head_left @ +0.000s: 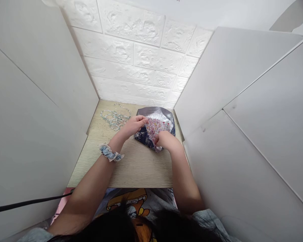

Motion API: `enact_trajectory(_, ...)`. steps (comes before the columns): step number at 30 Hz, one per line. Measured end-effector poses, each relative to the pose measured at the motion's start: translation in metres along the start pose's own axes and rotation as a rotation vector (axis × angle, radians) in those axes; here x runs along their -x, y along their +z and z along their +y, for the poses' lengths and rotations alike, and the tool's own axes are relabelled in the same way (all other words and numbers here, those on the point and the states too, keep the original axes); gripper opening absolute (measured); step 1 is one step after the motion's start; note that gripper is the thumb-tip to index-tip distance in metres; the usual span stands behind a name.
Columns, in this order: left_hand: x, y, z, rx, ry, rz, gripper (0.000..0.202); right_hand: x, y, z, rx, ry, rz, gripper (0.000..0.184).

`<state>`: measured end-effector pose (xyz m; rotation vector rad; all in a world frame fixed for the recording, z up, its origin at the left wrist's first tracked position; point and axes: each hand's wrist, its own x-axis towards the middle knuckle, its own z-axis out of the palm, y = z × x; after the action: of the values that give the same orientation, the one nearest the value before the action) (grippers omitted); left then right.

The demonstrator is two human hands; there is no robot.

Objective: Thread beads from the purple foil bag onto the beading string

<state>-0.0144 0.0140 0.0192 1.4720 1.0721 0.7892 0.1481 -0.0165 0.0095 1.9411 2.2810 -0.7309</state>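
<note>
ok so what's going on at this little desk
A person sits at a small wooden table boxed in by white panels. Both hands are on a clear bag of beads, pink and mixed colours, which lies on a shiny silver pouch. The left hand pinches its upper left edge and the right hand grips its near edge. Pale green bead strings lie apart at the far left of the table. A scrunchie sits on the left wrist.

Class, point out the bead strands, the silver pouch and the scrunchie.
bead strands (115, 117): head view, middle of the tangle.
silver pouch (158, 113): head view, shiny upper flap.
scrunchie (111, 153): head view, frill on left wrist.
</note>
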Motion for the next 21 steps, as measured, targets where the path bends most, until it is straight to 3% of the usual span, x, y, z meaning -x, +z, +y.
enact_trajectory(9, -0.001, 0.001, -0.001, -0.035, 0.01, 0.03, 0.028, 0.0, 0.003, -0.012, 0.053, 0.091, -0.035, 0.012)
enact_trajectory(17, 0.001, 0.004, 0.003, -0.101, 0.013, 0.065, 0.025, 0.002, 0.009, -0.01, 0.07, -0.034, 0.054, 0.012)
enact_trajectory(21, 0.001, 0.004, 0.001, -0.125, 0.023, 0.042, 0.024, -0.002, 0.003, -0.005, -0.039, -0.079, 0.135, 0.01)
